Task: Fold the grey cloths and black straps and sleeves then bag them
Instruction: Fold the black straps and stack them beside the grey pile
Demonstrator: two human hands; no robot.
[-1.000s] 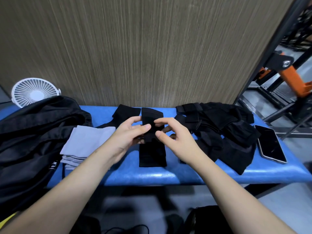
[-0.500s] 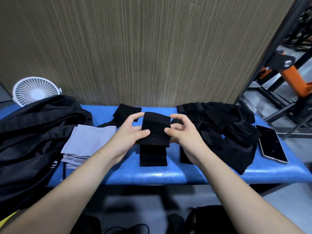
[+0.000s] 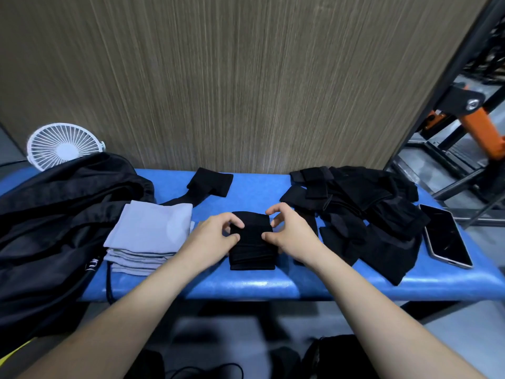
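The folded black sleeve [image 3: 252,243] lies on the blue counter [image 3: 257,285], near its front edge, between the stack of grey cloths [image 3: 149,236] on the left and the loose heap of black straps and sleeves [image 3: 363,214] on the right. Both hands work its far end: the left hand [image 3: 211,236] pinches the left top corner between thumb and curled fingers, and the right hand [image 3: 293,233] does the same at the right top corner, so each grip is narrow and closed on cloth. The sleeve sits directly between the two grips, its bulk reaching toward the person below them. It looks soft, light and stretchy, likely to spring open or slide out of its layers if let go loosely; the folded edges at the sides seem the sound places to hold, pressing the layers together. The black bag [image 3: 54,228] lies at the left end of the counter, touching the grey stack
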